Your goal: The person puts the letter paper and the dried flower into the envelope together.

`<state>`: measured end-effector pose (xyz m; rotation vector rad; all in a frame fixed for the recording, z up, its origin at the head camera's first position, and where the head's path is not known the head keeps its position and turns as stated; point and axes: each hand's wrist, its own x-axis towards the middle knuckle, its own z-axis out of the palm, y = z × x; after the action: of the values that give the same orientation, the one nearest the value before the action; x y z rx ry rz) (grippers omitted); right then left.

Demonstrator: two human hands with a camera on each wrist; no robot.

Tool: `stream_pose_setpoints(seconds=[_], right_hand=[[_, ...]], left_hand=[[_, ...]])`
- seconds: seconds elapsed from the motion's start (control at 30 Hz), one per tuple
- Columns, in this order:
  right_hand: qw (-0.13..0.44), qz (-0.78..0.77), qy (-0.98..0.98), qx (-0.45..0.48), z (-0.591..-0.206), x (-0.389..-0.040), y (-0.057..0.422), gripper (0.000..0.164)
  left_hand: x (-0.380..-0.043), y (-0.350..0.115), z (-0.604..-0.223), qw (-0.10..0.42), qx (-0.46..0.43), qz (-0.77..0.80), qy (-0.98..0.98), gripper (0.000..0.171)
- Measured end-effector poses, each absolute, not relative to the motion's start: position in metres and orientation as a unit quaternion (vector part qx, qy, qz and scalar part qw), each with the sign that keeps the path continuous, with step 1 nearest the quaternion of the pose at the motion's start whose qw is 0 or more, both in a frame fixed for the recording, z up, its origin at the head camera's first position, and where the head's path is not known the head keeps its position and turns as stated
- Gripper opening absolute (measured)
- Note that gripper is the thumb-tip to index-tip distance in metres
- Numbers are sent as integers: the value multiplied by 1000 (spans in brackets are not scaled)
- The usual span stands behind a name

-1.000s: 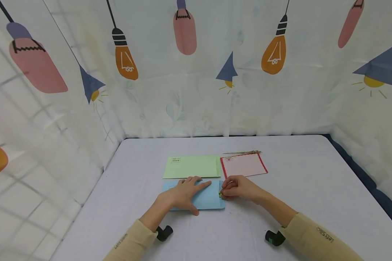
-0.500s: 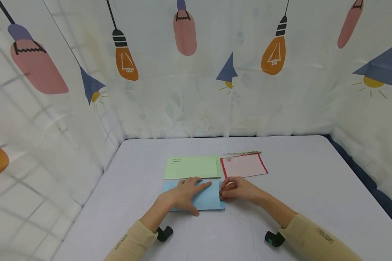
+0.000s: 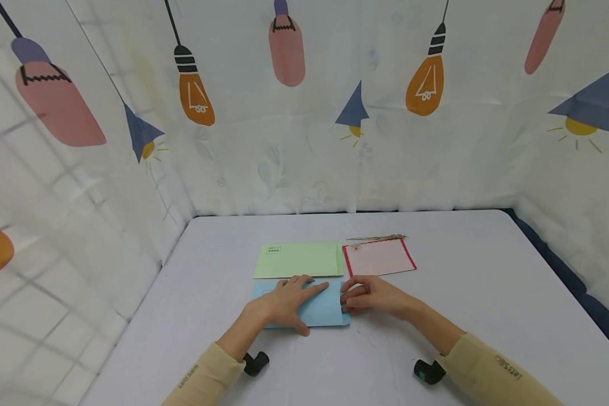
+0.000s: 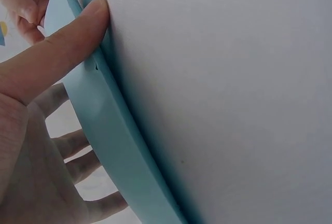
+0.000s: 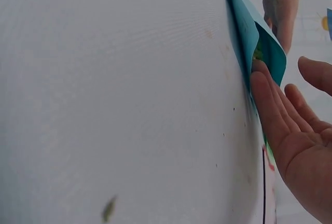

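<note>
A light blue envelope [image 3: 325,310] lies flat on the table in the head view. My left hand [image 3: 289,301] rests on it with spread fingers; the left wrist view shows its thumb [image 4: 78,37] along the near edge. At the envelope's right end is my right hand [image 3: 373,293]. In the right wrist view the envelope mouth [image 5: 272,53] gapes, and the straight fingertips [image 5: 259,73] reach into it. A small green dried-plant-like bit [image 5: 258,52] shows inside, in front of those fingertips. The right thumb stands apart from them.
Behind the blue envelope lies a green envelope [image 3: 299,259]. To its right is a pink card with red borders [image 3: 380,258], with a thin bundle of dried stems [image 3: 378,237] along its far edge. Small crumbs [image 5: 109,209] are scattered on the white table [image 3: 208,265].
The green-yellow bit at the envelope mouth has gone in, out of sight in the head view. My right fingers have shifted slightly and straightened; the left hand stays in place.
</note>
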<state>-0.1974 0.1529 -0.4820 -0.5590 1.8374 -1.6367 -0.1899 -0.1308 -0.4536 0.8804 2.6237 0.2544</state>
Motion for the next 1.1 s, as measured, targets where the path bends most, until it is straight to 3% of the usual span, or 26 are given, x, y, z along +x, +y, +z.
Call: stream_pose_setpoints(seconds=[0.47, 0.77, 0.93, 1.1], right_hand=[[273, -605, 722, -193, -476, -208, 172, 35], [242, -616, 734, -153, -467, -220, 173, 37], [225, -630, 732, -129, -469, -232, 168, 41], [214, -633, 737, -96, -469, -243, 162, 45]], left_hand=[[-193, -138, -454, 165, 335, 96, 923, 108], [-213, -140, -444, 96, 343, 153, 922, 76], [-232, -138, -443, 70, 325, 149, 931, 67], [-249, -138, -446, 82, 303, 133, 940, 66]])
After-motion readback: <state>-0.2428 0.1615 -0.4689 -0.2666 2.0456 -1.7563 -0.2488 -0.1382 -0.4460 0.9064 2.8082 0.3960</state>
